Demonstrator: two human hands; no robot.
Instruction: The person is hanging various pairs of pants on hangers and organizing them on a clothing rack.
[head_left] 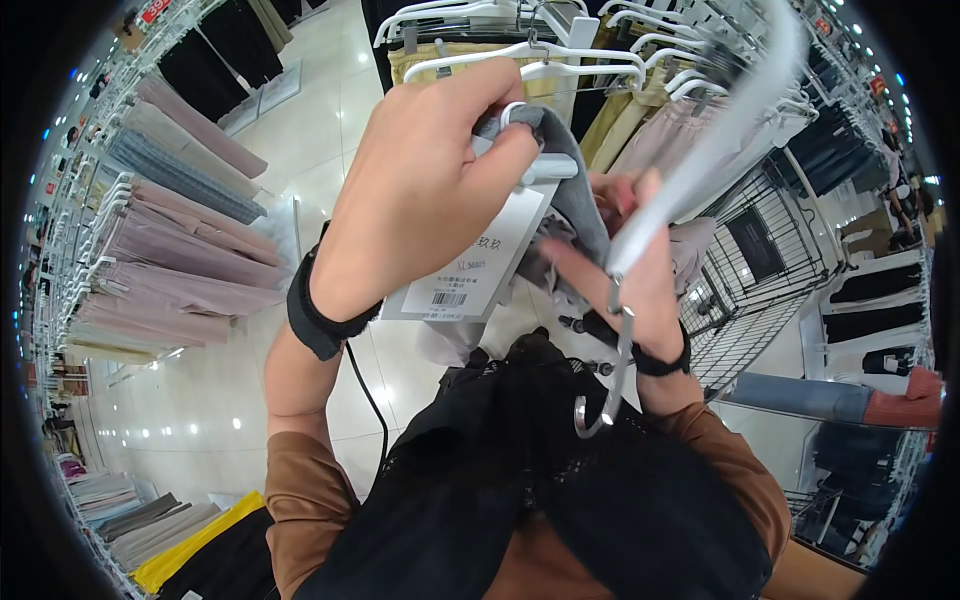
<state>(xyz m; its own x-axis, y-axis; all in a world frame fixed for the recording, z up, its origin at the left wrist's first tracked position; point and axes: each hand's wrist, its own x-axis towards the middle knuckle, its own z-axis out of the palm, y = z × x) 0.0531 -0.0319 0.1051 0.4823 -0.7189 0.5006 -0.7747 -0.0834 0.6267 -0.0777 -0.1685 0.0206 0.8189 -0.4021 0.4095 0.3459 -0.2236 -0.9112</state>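
Note:
My left hand [430, 180], with a black band on its wrist, pinches the top edge of a grey garment [582, 205] near a white clip. A white paper tag [480, 265] with printed text and a barcode hangs below those fingers. On the other side of the garment is my right hand [630, 270], partly blurred, its thumb and fingers at the cloth and beside a white hanger [710, 130]. The hanger is smeared by motion and its metal hook [600, 420] points down. What the right fingers grip is hard to make out.
White hangers with yellow and pink trousers [670, 140] hang on a rack ahead. A wire shopping cart [740, 270] stands at the right. Racks of pink and grey trousers [170, 250] line the left, with folded clothes [170, 530] lower down.

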